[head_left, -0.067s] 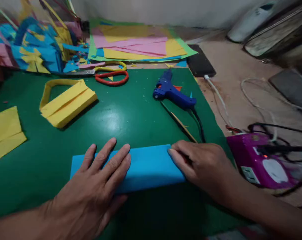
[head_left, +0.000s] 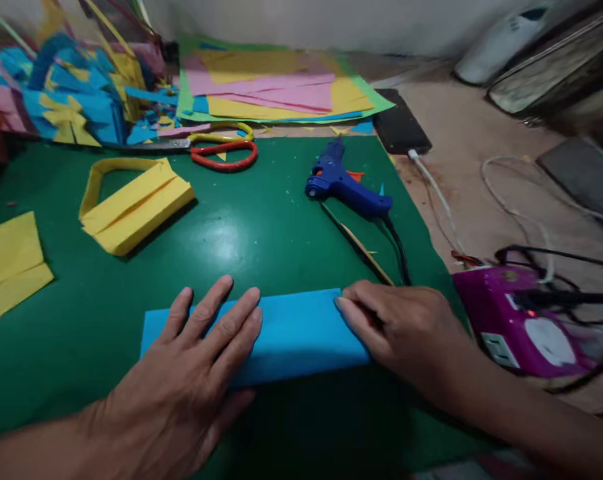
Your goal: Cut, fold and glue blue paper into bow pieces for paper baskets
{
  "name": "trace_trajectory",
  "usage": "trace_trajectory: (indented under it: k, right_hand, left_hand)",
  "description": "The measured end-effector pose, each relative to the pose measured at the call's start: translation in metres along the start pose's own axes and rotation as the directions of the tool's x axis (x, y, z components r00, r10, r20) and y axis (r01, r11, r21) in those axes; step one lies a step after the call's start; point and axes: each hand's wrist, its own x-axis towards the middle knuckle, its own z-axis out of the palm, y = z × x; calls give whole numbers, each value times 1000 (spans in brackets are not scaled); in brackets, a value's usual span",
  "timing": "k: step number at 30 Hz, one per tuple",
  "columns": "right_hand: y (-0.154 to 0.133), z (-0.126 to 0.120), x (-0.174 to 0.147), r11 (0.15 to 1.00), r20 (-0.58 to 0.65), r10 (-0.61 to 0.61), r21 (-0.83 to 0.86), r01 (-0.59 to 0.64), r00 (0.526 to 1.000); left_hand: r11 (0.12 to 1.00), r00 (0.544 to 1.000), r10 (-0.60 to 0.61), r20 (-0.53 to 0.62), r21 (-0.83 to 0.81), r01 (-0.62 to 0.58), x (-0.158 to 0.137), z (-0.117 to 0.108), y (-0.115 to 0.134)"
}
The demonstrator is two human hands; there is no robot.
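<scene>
A folded strip of blue paper [head_left: 301, 333] lies across the green mat near me. My left hand [head_left: 191, 367] rests flat over its left part, fingers stretched out and the thumb at its near edge. At the right end, my right hand [head_left: 406, 327] is closed with thumb and bent index finger pressed on the paper's corner; its other fingertips are hidden. Beyond the strip sits a small yellow paper basket [head_left: 136, 210] with a loop handle. A folded yellow paper piece [head_left: 14, 267] shows at the left edge.
A blue glue gun [head_left: 346, 183] and a thin wooden stick [head_left: 366, 253] lie beyond my right hand. Scissors [head_left: 224, 157] rest near stacked coloured paper [head_left: 281, 87]. A phone [head_left: 401, 123], cables and a magenta power box [head_left: 526, 327] are at right; blue paper baskets [head_left: 76, 107] stand far left.
</scene>
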Motion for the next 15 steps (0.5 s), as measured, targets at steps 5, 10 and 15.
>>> trace_trajectory:
  k: [5,10,15]
  right_hand:
    - [-1,-1,2,1000,4,-3,-2,3,1000]
    - [-2,-1,1,1000,3,1,-7,-1,1000]
    - [-1,-4,2,1000,5,1,3,-1,1000]
  left_hand:
    - [998,999,34,-21,48,-33,0,-2,1]
    - [999,999,31,-16,39,-31,0,-2,1]
    - [998,999,41,-15,50,-40,-2,-1,-1]
